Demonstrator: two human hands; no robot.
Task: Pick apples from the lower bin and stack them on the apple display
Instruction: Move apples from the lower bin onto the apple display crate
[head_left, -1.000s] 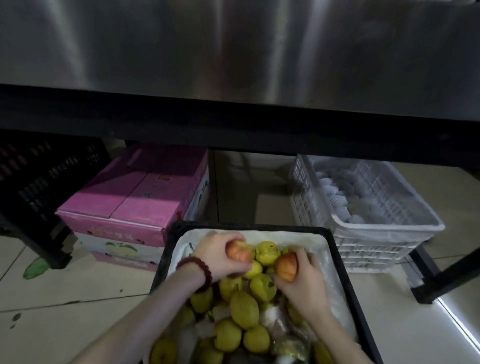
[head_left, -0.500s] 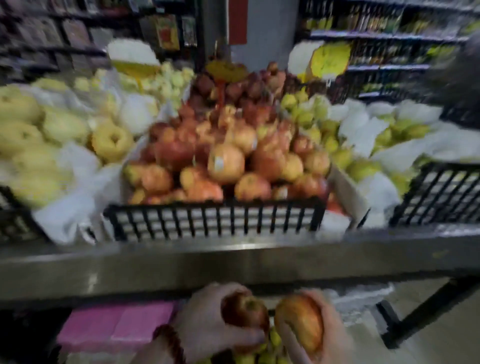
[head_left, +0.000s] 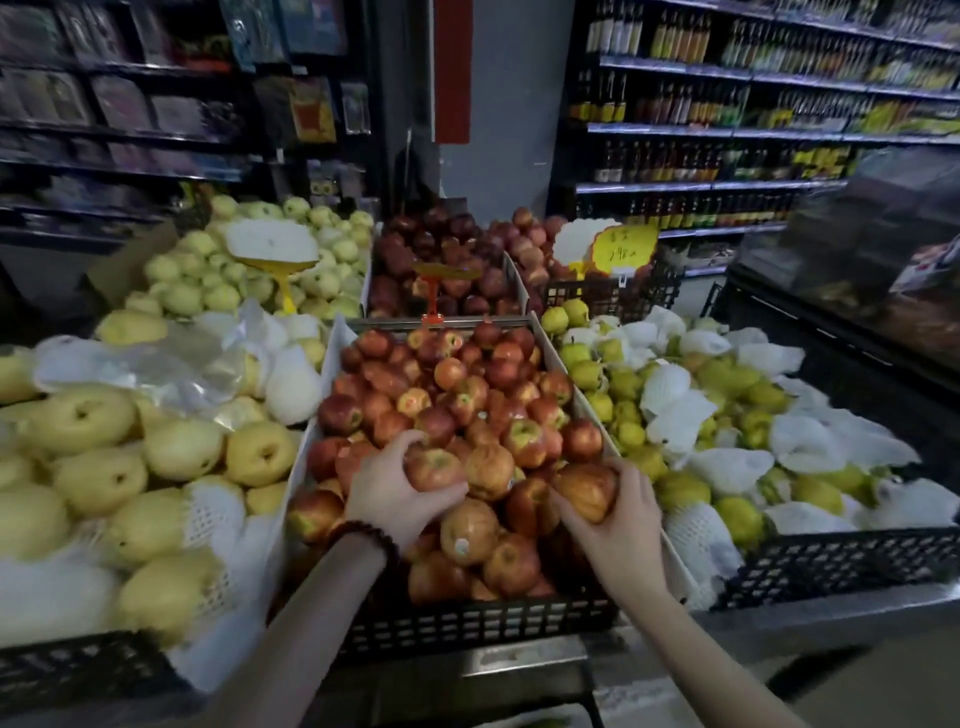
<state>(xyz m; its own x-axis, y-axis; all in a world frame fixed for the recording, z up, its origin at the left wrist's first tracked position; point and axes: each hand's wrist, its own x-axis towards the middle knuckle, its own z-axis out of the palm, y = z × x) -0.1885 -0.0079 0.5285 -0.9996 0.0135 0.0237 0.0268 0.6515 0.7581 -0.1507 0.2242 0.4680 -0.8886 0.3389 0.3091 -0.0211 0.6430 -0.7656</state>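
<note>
- In the head view we see both of the person's arms reaching over the near rim of a black crate (head_left: 467, 623) that holds the apple display (head_left: 457, 395), a heap of red apples in the middle of the stand.
- We see the left hand (head_left: 395, 493), with a dark bead bracelet (head_left: 366, 535) at the wrist, wrapped around a red apple (head_left: 434, 467); its fingers curl over the far side and the thumb lies under the near side, and the fruit is touching the apples of the pile around it.
- We see the right hand (head_left: 621, 525) gripping a second red apple (head_left: 584, 491) from the right and below, at the right-hand part of the pile, close to the pale liner wall (head_left: 597, 410) of the crate. We cannot tell whether this apple already rests on the fruit beneath it.
- To the left of the crate we see large yellow pears (head_left: 104, 467), some in white foam nets, and farther off a mound of pale green fruit (head_left: 249, 270).
- To the right we see small green-yellow pears (head_left: 727, 415) among white foam sleeves, in another black crate (head_left: 841, 561).
- Beyond the display we see darker red apples (head_left: 441, 260), a yellow price card (head_left: 623, 249), and far shelves of bottles (head_left: 727, 104).
</note>
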